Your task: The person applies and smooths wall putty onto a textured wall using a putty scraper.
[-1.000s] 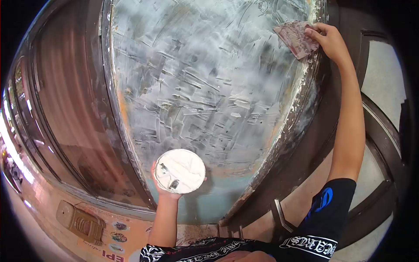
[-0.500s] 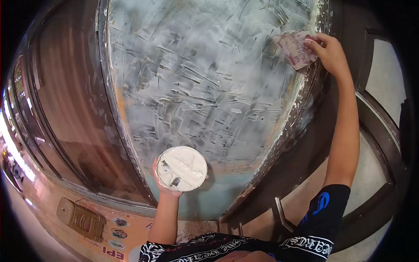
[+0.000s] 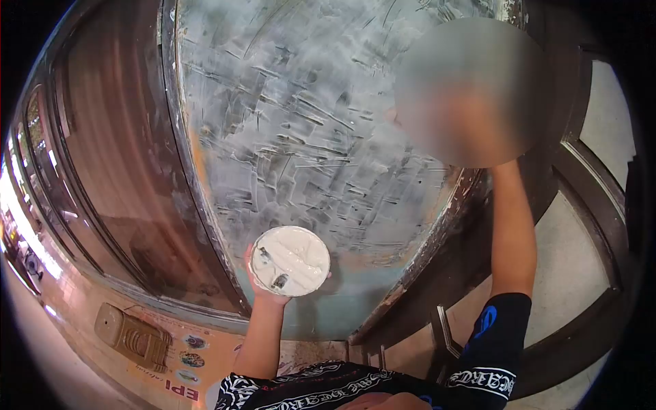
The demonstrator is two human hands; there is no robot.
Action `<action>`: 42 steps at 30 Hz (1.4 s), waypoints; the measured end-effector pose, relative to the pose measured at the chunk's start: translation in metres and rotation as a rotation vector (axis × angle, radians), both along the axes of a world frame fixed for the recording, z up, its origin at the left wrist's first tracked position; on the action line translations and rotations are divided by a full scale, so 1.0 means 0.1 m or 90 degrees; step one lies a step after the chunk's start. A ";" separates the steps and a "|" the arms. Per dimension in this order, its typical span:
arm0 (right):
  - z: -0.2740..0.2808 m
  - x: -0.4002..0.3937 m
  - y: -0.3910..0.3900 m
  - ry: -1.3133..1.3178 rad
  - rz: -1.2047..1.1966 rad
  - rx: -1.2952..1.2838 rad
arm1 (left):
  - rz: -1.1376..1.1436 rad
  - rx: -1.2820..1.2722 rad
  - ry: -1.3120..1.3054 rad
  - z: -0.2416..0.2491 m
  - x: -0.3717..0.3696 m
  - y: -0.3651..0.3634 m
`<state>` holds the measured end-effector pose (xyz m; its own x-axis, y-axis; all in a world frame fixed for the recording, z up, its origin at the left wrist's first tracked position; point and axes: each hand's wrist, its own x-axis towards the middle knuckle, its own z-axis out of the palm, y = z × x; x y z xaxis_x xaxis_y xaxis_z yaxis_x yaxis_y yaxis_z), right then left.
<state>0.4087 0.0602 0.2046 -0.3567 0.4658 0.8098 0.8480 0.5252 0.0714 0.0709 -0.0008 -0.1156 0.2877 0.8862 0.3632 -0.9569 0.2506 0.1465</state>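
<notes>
My left hand (image 3: pixel 268 290) grips a round tub (image 3: pixel 290 261) from below and the side, in front of the lower part of a grey-smeared panel (image 3: pixel 294 157). Thick white paste fills the tub, with two dark spots in it. My right hand (image 3: pixel 465 113) is raised near the panel's upper right edge. A round blurred patch covers it, so its fingers and anything in them cannot be made out. Rough white and dark streaks mark the panel's surface, and its edges look chipped.
Dark brown glossy panelling (image 3: pixel 123 150) stands at the left. Dark curved framing with pale panels (image 3: pixel 567 266) is at the right. A brown plastic stool (image 3: pixel 133 337) and a printed orange sign (image 3: pixel 195 359) are at the lower left.
My right hand has moved left and down over the panel, and a blur now hides it and the scraper it held. The tub and my left hand appear slightly further right.
</notes>
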 end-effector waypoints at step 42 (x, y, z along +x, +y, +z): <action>0.65 0.21 -0.31 -0.002 0.081 -0.084 | 0.077 -0.020 0.047 -0.10 0.09 0.01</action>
<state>0.4294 0.0288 0.2700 -0.4224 0.5187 0.7433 0.7738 0.6334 -0.0022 0.0804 -0.0003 -0.1259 0.2029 0.9268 0.3159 -0.9673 0.1397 0.2116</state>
